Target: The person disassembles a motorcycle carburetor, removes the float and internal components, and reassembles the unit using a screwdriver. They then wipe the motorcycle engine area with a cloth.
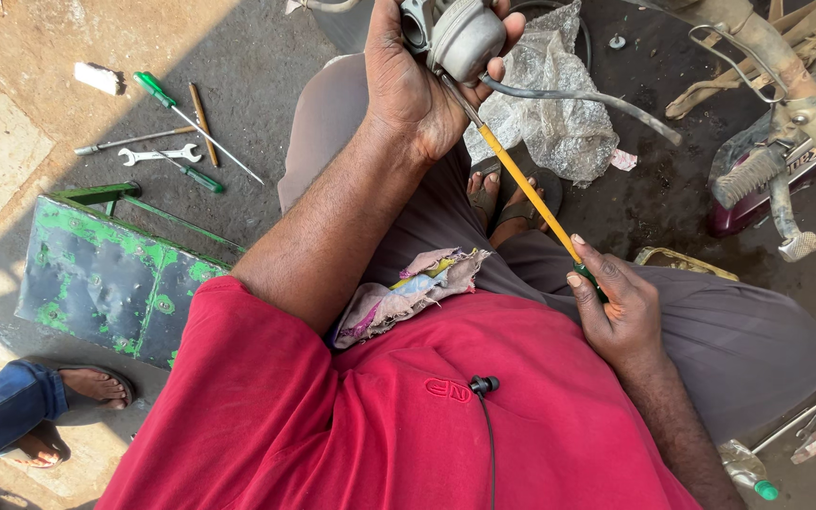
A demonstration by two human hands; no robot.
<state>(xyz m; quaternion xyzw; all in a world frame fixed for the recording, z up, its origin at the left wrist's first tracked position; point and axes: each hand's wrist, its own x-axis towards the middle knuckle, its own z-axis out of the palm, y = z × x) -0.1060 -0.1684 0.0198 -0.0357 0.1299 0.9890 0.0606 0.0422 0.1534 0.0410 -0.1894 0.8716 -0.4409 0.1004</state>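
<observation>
Biggest risk I see: that long screwdriver slipping out of whatever slot or screw it's seated in on the grey metal engine part. The part is held up in the air at 12 o'clock, not braced on anything, so if the tip pops out it could run straight into the left hand's palm or fingers wrapped around it. The black hose dangling off the part toward 2 o'clock could also tug it sideways and throw the angle off. I can't see the tip itself, it's hidden behind the part.

Pose: left arm is stretched out and raised, with the hand closed firmly around the part, thumb side facing the camera. Right hand sits low at about 4 o'clock, just above the thigh, fingers curled shut on the green handle end, with the yellow shaft running diagonally up to the part.

Also a rag is lying on the lap, and spare screwdrivers and a spanner are on the ground at 10 o'clock, well out of reach.
</observation>
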